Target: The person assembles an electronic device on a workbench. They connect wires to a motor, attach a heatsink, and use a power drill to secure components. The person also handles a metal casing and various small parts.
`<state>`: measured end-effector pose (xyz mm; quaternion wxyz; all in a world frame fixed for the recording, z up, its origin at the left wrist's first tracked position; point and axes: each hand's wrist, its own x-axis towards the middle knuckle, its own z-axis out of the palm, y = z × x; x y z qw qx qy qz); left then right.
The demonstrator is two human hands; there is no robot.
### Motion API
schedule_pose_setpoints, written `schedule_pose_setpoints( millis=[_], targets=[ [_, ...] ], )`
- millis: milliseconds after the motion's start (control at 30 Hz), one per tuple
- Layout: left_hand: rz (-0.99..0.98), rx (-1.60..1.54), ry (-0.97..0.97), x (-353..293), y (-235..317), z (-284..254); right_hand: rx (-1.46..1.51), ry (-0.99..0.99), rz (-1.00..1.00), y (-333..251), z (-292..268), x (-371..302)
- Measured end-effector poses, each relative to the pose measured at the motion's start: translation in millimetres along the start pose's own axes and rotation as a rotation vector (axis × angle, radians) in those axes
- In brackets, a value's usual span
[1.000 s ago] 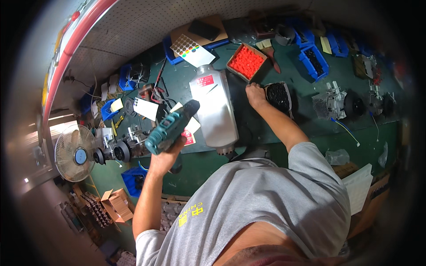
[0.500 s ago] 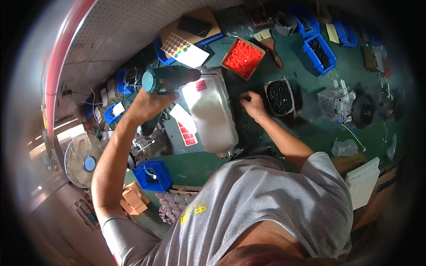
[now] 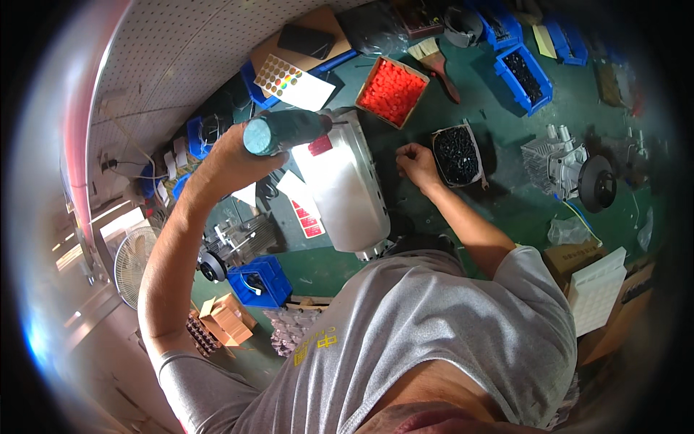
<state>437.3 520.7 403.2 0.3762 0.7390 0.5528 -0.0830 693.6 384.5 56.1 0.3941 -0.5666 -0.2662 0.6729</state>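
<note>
The green tabletop [image 3: 506, 217] carries the whole layout, with parts bins ranged along its far edge and the working piece kept central, directly ahead of the person.

The largest item is the silver metal housing [image 3: 347, 192], lying lengthwise at centre with its long axis running near to far. Its position between both arms suggests it is the piece being worked on. A red label sits on its far end.

To the right, well apart from the housing, a finned grey engine unit [image 3: 567, 170] with a black wheel rests on the tabletop. It appears parked rather than in use.

The teal power screwdriver [image 3: 285, 132] is held raised over the far left corner of the housing. It points roughly rightward toward the housing's far end, and its butt faces the camera. Whether the bit touches the metal cannot be told, as the tip is hidden behind the tool body.

The red tray of plastic caps [image 3: 392, 90] lies just beyond the housing, and the small black tray of dark screws [image 3: 457, 152] lies just right of it, both within easy reach.

The left hand [image 3: 235, 148] is wrapped firmly round the screwdriver's grip. The right hand [image 3: 416, 160] rests just beside the screw tray with its fingers curled in a pinch. It may hold a screw, but anything so small is not discernible.
</note>
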Motion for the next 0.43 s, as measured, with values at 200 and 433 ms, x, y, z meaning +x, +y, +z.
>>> schedule_pose_setpoints(
  millis=[200,433],
  targets=[
    [-0.02,0.076,0.081,1.0,16.9,3.1,0.028,0.006,0.008,0.1,1.7,1.7],
    [-0.13,0.051,-0.041,1.9,-1.0,1.2,0.021,-0.008,0.047,-5.7,6.3,-0.2]
  ],
)
